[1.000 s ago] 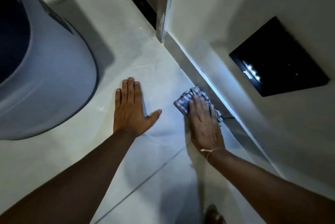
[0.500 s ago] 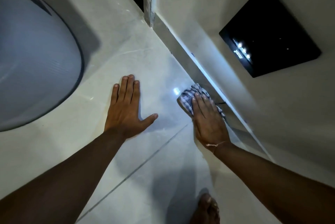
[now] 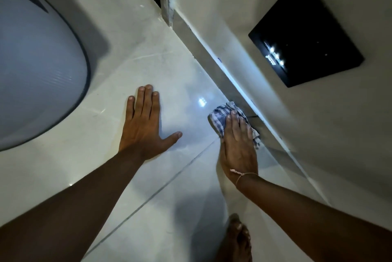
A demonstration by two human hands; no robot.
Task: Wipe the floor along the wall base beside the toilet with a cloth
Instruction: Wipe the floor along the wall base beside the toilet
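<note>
Soft, light, bunch-prone cloth (image 3: 218, 116), pressed flat under straight-fingered right hand (image 3: 237, 147) beside wall base (image 3: 203, 58); left hand (image 3: 142, 128) splayed open on floor (image 3: 169, 75).

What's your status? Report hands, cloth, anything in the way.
Left hand flat on the floor. Right hand pressing the cloth, fingers straight, against the wall base. Toilet off left, apart from both hands; nothing seen blocking the strip ahead.

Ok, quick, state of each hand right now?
Left hand: open, flat on the floor.
Right hand: open, pressing the cloth flat beside the wall base.
</note>
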